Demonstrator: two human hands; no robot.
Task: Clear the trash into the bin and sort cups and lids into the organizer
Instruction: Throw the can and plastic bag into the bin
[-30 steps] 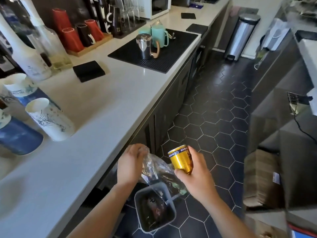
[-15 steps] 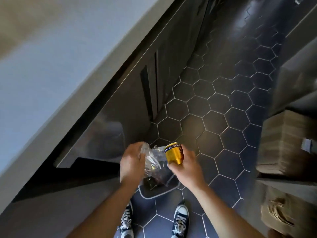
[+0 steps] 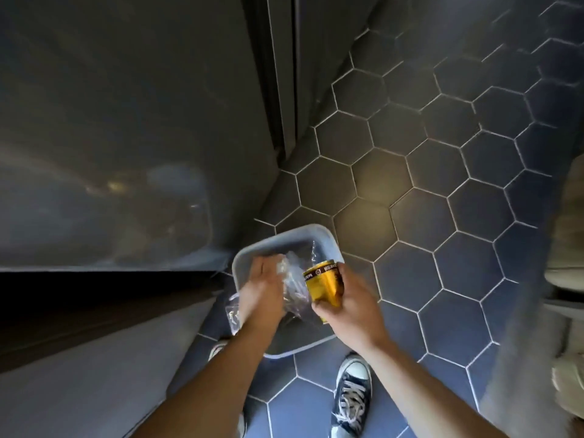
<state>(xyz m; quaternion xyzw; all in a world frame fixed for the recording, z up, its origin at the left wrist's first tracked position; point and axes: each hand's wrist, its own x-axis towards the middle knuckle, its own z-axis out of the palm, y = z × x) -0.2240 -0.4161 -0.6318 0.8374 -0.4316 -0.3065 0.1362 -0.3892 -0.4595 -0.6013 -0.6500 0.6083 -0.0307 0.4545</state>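
Head view: the gold can (image 3: 324, 284) sits tilted in the right hand (image 3: 350, 306), fingers clamped round its lower body, directly over the grey bin (image 3: 286, 237) on the tiled floor (image 3: 442, 184). The left hand (image 3: 262, 294), palm down, has its fingers closed on crumpled clear plastic (image 3: 295, 287) beside the can.

One can (image 3: 324, 284), one bin (image 3: 286, 237), two shoes (image 3: 352, 393).

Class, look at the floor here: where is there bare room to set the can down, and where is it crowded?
Bare tiles lie right of the bin, beyond the shoe. Crowded: over the bin, both hands, gold can and clear wrapper.
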